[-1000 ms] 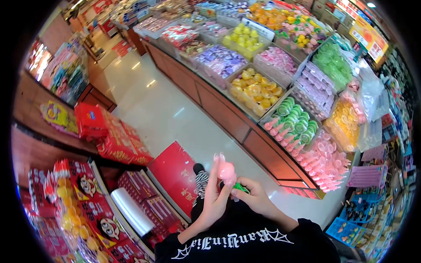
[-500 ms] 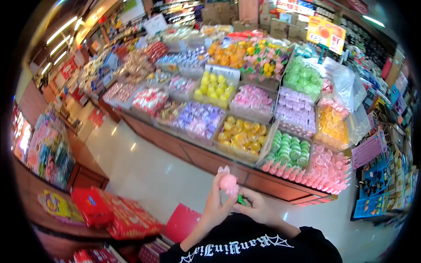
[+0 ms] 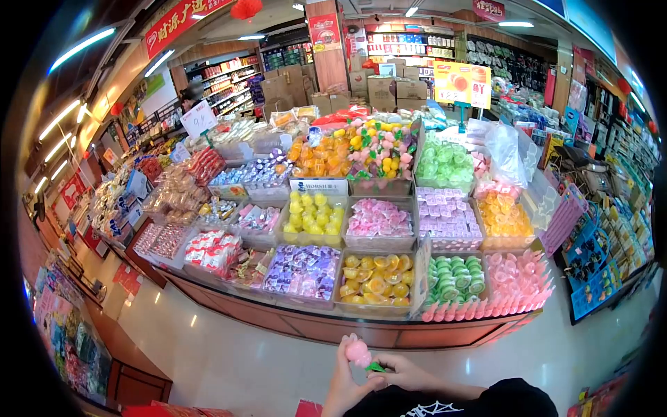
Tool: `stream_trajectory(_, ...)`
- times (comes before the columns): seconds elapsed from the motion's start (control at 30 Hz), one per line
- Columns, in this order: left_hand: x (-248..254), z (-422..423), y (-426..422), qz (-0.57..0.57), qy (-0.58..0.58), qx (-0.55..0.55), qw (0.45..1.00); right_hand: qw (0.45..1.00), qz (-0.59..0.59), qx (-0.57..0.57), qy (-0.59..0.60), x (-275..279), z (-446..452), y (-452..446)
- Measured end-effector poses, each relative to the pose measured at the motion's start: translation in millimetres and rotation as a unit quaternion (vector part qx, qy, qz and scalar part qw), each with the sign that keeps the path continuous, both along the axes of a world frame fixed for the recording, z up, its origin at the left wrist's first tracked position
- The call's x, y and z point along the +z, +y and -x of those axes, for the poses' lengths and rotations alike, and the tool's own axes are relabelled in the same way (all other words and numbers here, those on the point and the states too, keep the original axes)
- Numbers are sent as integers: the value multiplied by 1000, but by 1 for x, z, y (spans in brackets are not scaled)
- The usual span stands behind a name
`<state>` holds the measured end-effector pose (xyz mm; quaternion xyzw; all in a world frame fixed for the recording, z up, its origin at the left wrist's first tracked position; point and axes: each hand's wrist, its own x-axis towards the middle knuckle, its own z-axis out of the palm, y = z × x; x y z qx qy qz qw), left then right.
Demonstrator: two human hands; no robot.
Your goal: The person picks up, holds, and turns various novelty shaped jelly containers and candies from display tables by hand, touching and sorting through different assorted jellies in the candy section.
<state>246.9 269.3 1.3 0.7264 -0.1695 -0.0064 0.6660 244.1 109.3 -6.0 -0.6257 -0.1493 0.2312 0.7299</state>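
Low in the centre, my left hand (image 3: 344,379) is closed around a shiny pink, rounded figure (image 3: 358,352). Pointed, ear-like tips rise at its upper end, and a green leaf-like part (image 3: 374,366) shows at its lower end. My right hand (image 3: 401,375) has its fingers closed at that green part. How far those fingers grip it is hard to make out. Both hands are in front of the counter, apart from the goods on it. Nearest beyond them are a bin of yellow jelly cups (image 3: 376,276) and a row of pink pieces (image 3: 479,307) along the counter edge.
A wooden counter (image 3: 313,329) curves across ahead, carrying several clear bins of colourful sweets. A yellow price sign (image 3: 461,84) stands behind them. Stacked cartons (image 3: 383,91) are farther back. Blue racks (image 3: 596,297) flank the right; a wooden stand (image 3: 139,368) is at lower left.
My view has tilted up and levelled, showing more of the shop behind the counter. Both hands now appear lower in the picture, still with the pink figure and its green part.
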Motion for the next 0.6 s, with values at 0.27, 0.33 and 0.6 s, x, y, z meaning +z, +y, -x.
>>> stream_trajectory(0.27, -11, -42, 14, -181, -91, 89, 975, 997, -11, 0, 81, 7, -41, 6)
stream_trajectory(0.33, -10, -59, 14, -199, -107, 84, 971, 994, -44, -4, 102, 6, -55, 5)
stream_trajectory(0.6, 13, -148, -17, -260, -159, 12, 952, 991, -94, -60, 71, 1, -122, -26)
